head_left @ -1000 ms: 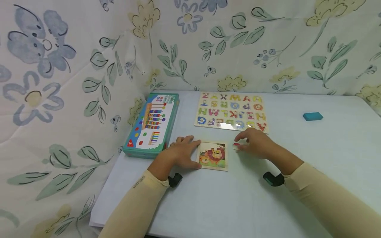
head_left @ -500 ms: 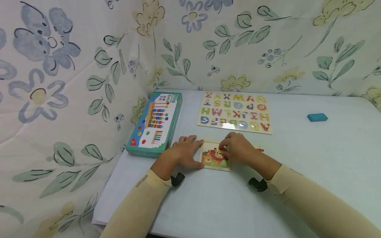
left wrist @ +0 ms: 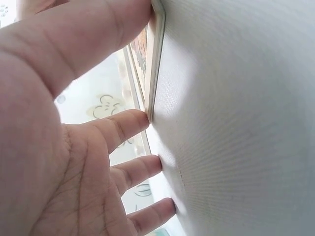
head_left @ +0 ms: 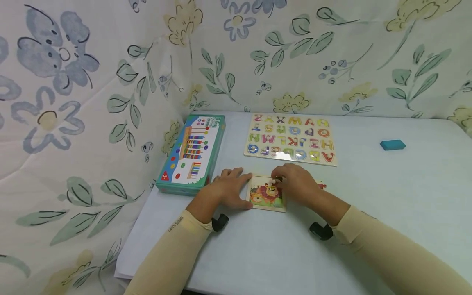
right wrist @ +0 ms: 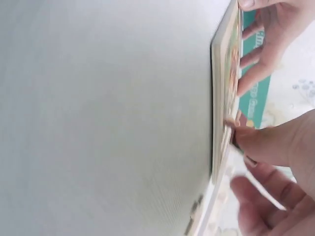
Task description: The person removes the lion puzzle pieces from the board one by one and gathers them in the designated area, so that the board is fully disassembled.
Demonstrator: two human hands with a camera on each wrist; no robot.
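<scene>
A small wooden lion puzzle board (head_left: 262,198) lies flat on the white table (head_left: 280,254). My left hand (head_left: 236,185) rests flat beside it, with straight fingers (left wrist: 129,123) touching the board's left edge (left wrist: 155,64). My right hand (head_left: 283,180) hovers over the board's upper right part and pinches a small puzzle piece (right wrist: 232,121) against the board's edge (right wrist: 219,98). A small red piece (head_left: 322,185) lies loose on the table just right of that hand.
A teal ring-game box (head_left: 191,153) lies left of the board by the flowered cloth wall. Behind the board is an alphabet puzzle board (head_left: 291,139). A teal block (head_left: 392,144) sits at far right.
My right hand has moved left from the table beside the board onto its upper right part. The red piece now shows where the hand was. The left hand has stayed put.
</scene>
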